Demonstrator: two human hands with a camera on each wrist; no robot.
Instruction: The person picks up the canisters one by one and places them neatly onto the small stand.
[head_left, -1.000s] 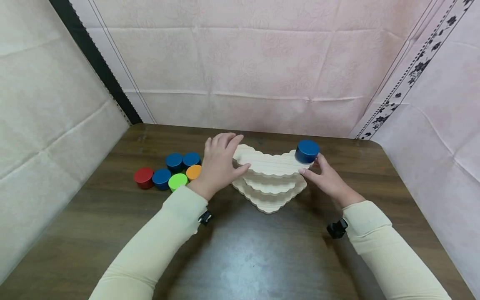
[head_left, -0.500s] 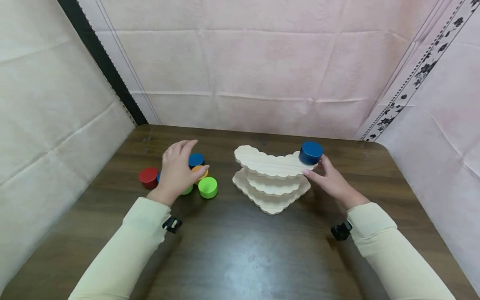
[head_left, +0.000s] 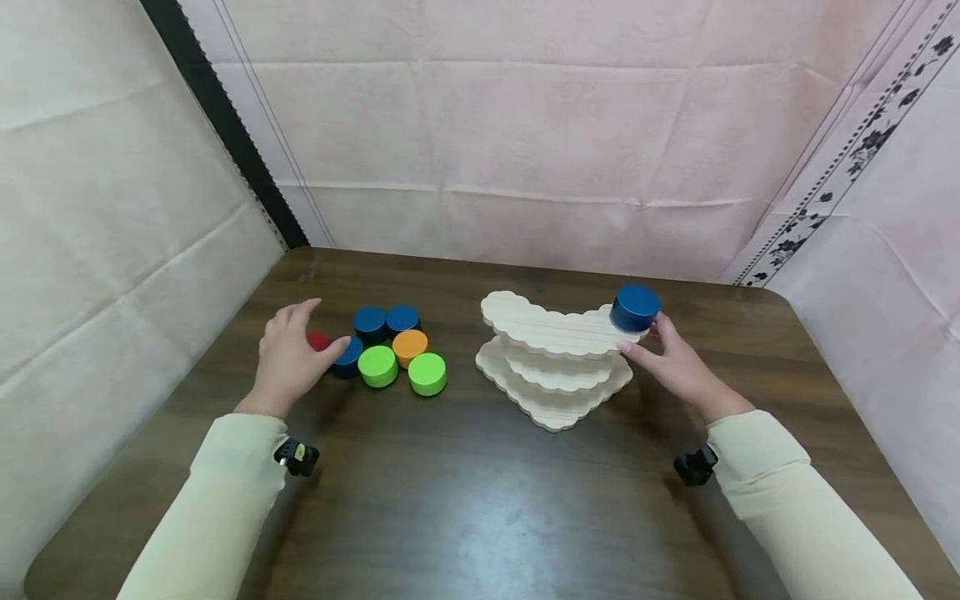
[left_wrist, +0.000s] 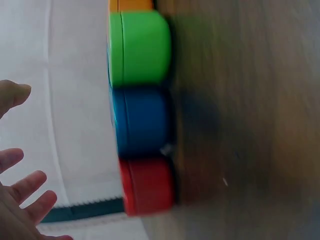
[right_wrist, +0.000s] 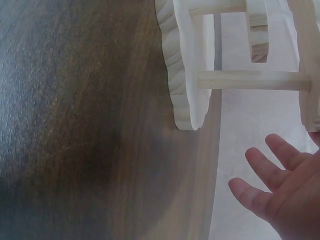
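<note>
My left hand [head_left: 288,360], fingers spread, is at the left end of a group of round lidded tins. It partly covers the red tin [head_left: 318,341] in the head view. In the left wrist view, the red tin [left_wrist: 150,186] stands beside a blue tin [left_wrist: 145,121] and a green tin [left_wrist: 142,48]; the fingers are apart from them there. My right hand [head_left: 686,371] pinches the right end of the top tier of a pale wooden tiered stand [head_left: 562,329] between thumb and index finger. Its other fingers extend below that tier. A blue tin [head_left: 635,307] sits on this end.
More tins stand on the brown table [head_left: 465,500]: an orange one [head_left: 409,347], a second green one [head_left: 427,374] and two blue ones [head_left: 370,325] behind. Pale cloth walls [head_left: 510,133] enclose the table at the back and sides. Posts [right_wrist: 255,80] join the stand's tiers.
My left hand has moved left, away from the stand and past the tins to the red one. The green and orange tins have come into full view. The right hand keeps its hold on the stand.
</note>
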